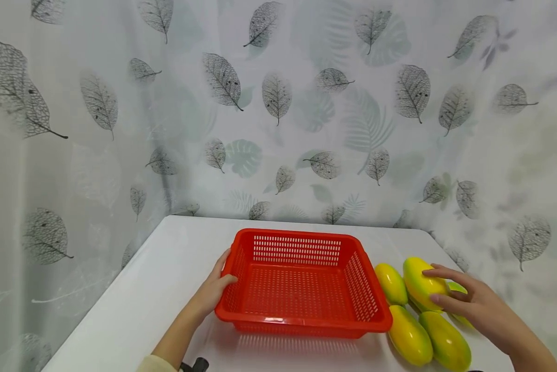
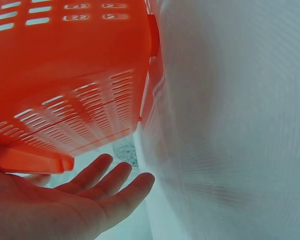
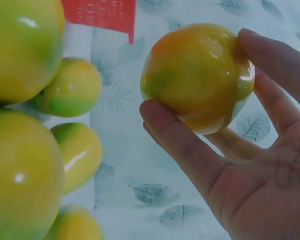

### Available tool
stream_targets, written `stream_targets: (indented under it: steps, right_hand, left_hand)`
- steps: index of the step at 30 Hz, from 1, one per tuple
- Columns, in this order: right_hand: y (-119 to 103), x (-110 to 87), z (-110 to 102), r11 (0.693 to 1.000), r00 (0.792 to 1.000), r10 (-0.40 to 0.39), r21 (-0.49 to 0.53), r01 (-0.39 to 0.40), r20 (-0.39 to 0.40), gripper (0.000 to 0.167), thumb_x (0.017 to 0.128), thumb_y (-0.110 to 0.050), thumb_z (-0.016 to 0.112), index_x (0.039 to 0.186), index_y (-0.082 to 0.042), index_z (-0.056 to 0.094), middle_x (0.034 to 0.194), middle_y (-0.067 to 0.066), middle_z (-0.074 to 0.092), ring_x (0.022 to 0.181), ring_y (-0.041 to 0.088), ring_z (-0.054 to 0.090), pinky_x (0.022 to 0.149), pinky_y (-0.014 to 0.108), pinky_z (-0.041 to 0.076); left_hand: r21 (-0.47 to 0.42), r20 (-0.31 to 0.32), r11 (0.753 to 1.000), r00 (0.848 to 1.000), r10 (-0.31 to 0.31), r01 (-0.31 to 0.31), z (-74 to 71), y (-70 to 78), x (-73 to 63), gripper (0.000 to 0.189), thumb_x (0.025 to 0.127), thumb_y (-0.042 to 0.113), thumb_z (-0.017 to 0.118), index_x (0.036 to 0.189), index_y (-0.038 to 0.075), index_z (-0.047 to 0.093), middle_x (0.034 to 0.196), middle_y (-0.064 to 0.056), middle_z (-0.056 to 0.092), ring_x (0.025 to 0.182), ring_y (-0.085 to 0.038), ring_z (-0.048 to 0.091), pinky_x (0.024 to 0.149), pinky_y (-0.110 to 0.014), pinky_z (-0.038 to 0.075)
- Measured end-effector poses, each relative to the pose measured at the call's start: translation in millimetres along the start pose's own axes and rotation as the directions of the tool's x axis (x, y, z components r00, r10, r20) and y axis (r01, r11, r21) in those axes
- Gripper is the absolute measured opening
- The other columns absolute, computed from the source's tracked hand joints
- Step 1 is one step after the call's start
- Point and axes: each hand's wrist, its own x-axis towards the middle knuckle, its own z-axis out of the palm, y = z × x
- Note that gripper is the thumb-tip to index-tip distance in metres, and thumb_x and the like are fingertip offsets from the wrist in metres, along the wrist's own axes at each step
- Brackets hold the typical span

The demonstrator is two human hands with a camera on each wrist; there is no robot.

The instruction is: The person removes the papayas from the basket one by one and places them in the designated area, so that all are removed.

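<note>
A red plastic basket (image 1: 297,323) with slotted walls stands on the white table, its inside bare. At its left side, my left hand (image 1: 211,290) holds the rim, thumb over the edge; the left wrist view shows the other fingers (image 2: 112,192) stretched out below the basket's outer wall. To the right of the basket, my right hand (image 1: 475,300) grips a glossy yellow-green mango (image 1: 417,281) between thumb and fingers. In the right wrist view this mango (image 3: 195,75) is raised above the others. Several more mangoes (image 1: 410,336) lie close together beneath and around it.
The white table (image 1: 166,279) extends left of the basket and behind it. A pale curtain (image 1: 297,129) with a leaf print hangs around the table's back and sides. One mango (image 1: 391,283) lies right against the basket's right side.
</note>
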Motion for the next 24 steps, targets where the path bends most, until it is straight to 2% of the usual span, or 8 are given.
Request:
stream_targets:
  steps: [6, 15, 19, 22, 24]
  right_hand:
    - [10.9, -5.3, -3.3, 0.999, 0.999, 0.045, -0.014, -0.045, -0.003, 0.061, 0.104, -0.034, 0.06, 0.154, -0.005, 0.043, 0.164, 0.033, 0.021, 0.121, 0.041, 0.065, 0.083, 0.024, 0.061]
    - [35.3, -15.2, -12.9, 0.985, 0.988, 0.155, -0.071, -0.155, 0.0, 0.07, 0.105, -0.042, 0.056, 0.156, 0.001, 0.035, 0.162, 0.04, 0.012, 0.123, 0.046, 0.061, 0.086, 0.044, 0.063]
    - [50.0, -21.5, -18.9, 0.981, 0.984, 0.176, -0.087, -0.175, 0.002, 0.072, 0.106, -0.044, 0.054, 0.158, -0.001, 0.032, 0.162, 0.042, 0.008, 0.12, 0.047, 0.062, 0.086, 0.046, 0.063]
    - [61.4, -25.7, -21.1, 0.977, 0.98, 0.201, -0.076, -0.2, -0.001, 0.069, 0.105, -0.045, 0.055, 0.159, -0.007, 0.035, 0.161, 0.042, 0.009, 0.12, 0.048, 0.063, 0.086, 0.044, 0.063]
    - [67.6, -27.5, -21.1, 0.974, 0.975, 0.221, -0.056, -0.221, -0.002, 0.068, 0.105, -0.046, 0.055, 0.159, -0.01, 0.036, 0.16, 0.043, 0.009, 0.123, 0.054, 0.059, 0.087, 0.042, 0.063]
  left_hand:
    - [0.009, -0.001, 1.0, 1.0, 0.001, -0.001, 0.4, -0.7, 1.6, 0.077, 0.098, 0.011, 0.051, 0.166, 0.021, 0.016, 0.155, -0.024, 0.04, 0.12, -0.04, 0.06, 0.087, -0.049, 0.063]
    - [0.006, 0.009, 1.0, 1.0, 0.012, -0.012, 0.6, -1.7, 2.5, 0.077, 0.098, 0.011, 0.05, 0.166, 0.019, 0.015, 0.157, -0.025, 0.037, 0.123, -0.041, 0.057, 0.088, -0.049, 0.063]
    - [0.007, -0.003, 1.0, 1.0, 0.003, -0.003, 1.0, -1.8, 2.1, 0.078, 0.098, 0.011, 0.051, 0.166, 0.021, 0.016, 0.157, -0.024, 0.038, 0.123, -0.04, 0.058, 0.088, -0.049, 0.063]
    - [0.002, -0.008, 1.0, 1.0, -0.003, 0.003, 1.0, -1.6, 1.7, 0.078, 0.098, 0.011, 0.052, 0.166, 0.022, 0.016, 0.157, -0.023, 0.039, 0.123, -0.04, 0.058, 0.088, -0.049, 0.063]
    - [0.0, -0.007, 1.0, 1.0, -0.004, 0.004, 0.9, -1.7, 1.4, 0.078, 0.098, 0.011, 0.052, 0.166, 0.022, 0.016, 0.156, -0.023, 0.04, 0.123, -0.04, 0.058, 0.088, -0.049, 0.063]
